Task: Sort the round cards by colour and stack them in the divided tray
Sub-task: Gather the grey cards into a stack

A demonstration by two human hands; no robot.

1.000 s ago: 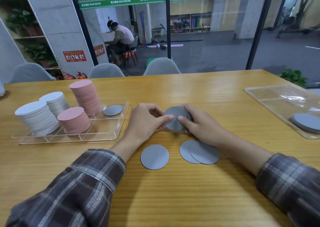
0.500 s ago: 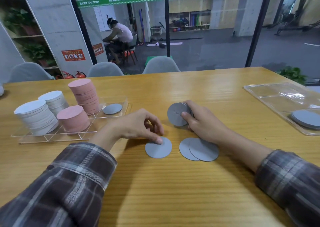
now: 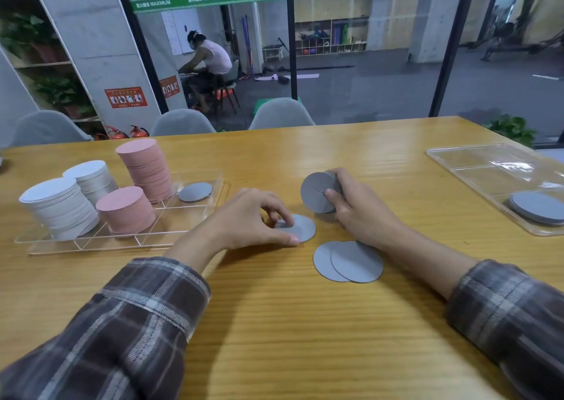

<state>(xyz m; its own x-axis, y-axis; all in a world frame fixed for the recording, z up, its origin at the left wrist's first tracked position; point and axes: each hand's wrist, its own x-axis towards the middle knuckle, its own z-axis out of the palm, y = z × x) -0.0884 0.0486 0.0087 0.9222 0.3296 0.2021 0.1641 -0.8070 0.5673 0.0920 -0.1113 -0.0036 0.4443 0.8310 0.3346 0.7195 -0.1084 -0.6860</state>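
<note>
My right hand (image 3: pixel 357 209) grips a small stack of grey round cards (image 3: pixel 316 192) held on edge above the table. My left hand (image 3: pixel 253 219) pinches a single grey card (image 3: pixel 302 227) that lies on the wood, thumb at its near rim and fingers on top. Two overlapping grey cards (image 3: pixel 348 260) lie just in front of my right wrist. The divided clear tray (image 3: pixel 195 216) at the left holds two white stacks (image 3: pixel 59 206), two pink stacks (image 3: pixel 143 167) and one grey card (image 3: pixel 195 191).
A second clear tray (image 3: pixel 488 167) sits at the right edge with a low pile of grey cards (image 3: pixel 538 207) in it. Grey chairs stand behind the table's far edge. A person sits beyond the glass wall.
My left hand left the held stack, dropped to the loose grey card on the table and drew it up toward the stack. My right hand kept hold of the stack.
</note>
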